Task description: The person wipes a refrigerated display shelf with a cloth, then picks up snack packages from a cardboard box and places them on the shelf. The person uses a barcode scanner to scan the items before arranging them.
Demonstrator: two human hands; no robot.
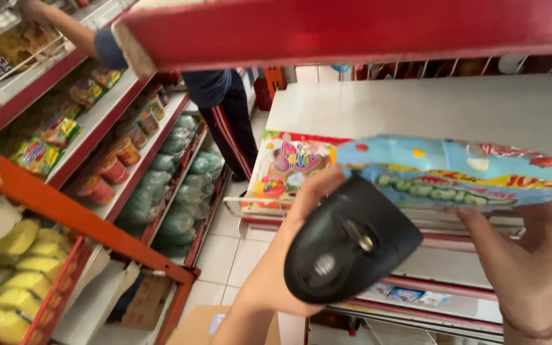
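The left hand (301, 211) is closed around a black plastic handheld scanner (349, 243), which has a rounded body, and points it up toward a light blue plastic snack bag with green and red pictures (455, 172). The right hand (531, 249) grips this bag from below, with the fingers bent around its lower edge, and holds it in the air in front of a white metal shelf with a red edge (416, 105). On this shelf, just behind the scanner, lies a second colourful snack bag with white, pink and red print (289, 166), close to the shelf's front rim.

Above the hands a red shelf board (352, 29) crosses the view. On the left side stand orange and white shelves filled with small packages (65, 128), yellow packs (7, 255) and green bags (180, 179). Another person in dark blue clothes (218, 96) stands in the aisle and reaches with one arm to an upper shelf.
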